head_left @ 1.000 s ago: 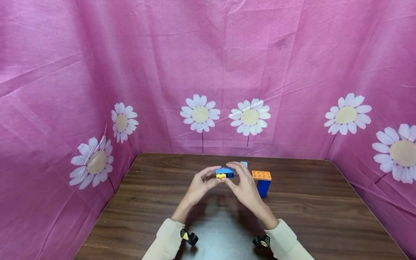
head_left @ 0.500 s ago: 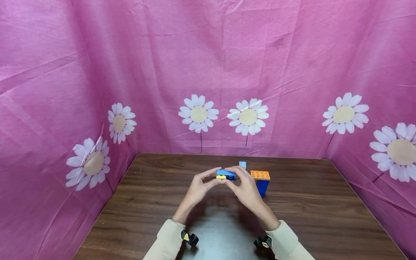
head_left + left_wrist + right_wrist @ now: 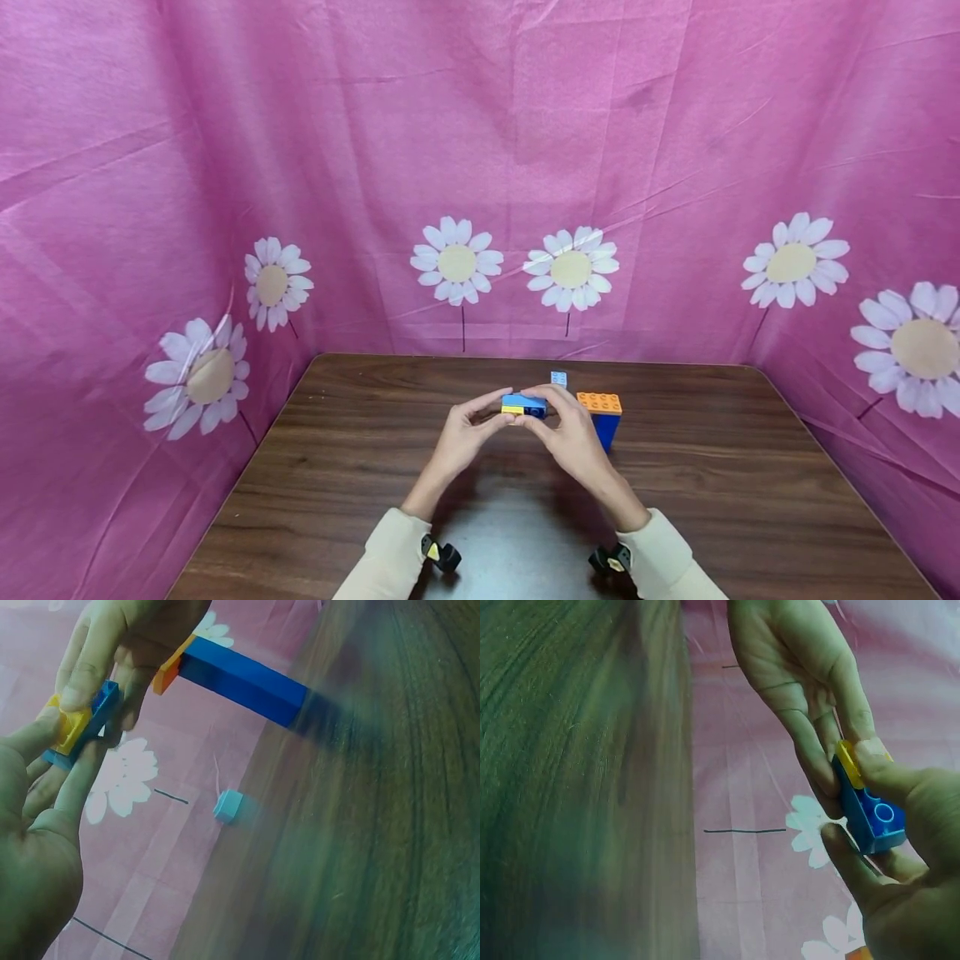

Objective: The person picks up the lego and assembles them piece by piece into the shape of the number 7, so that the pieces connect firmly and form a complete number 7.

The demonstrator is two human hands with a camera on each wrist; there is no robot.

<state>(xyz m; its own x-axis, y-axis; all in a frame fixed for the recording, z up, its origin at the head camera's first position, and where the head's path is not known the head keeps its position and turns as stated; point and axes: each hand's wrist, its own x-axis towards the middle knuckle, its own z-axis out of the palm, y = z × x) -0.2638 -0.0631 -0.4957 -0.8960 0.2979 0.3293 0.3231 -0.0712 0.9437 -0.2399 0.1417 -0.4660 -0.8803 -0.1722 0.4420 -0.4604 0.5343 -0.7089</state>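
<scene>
Even pressure at the joint

The person's left grip (image 3: 460, 432) and right grip (image 3: 567, 432) both pinch a blue rectangular plastic brick (image 3: 522, 399) and the small yellow plastic brick (image 3: 512, 410) against the left end of its hollow underside; the pair is raised above the brown wood-grain surface (image 3: 337, 467), left of an orange studded plastic brick (image 3: 599, 402); whether they are fully seated, I cannot tell; pressing together seems the step, so thumbs should push straight, fingers bracing opposite; tilting could leave a gap.
</scene>
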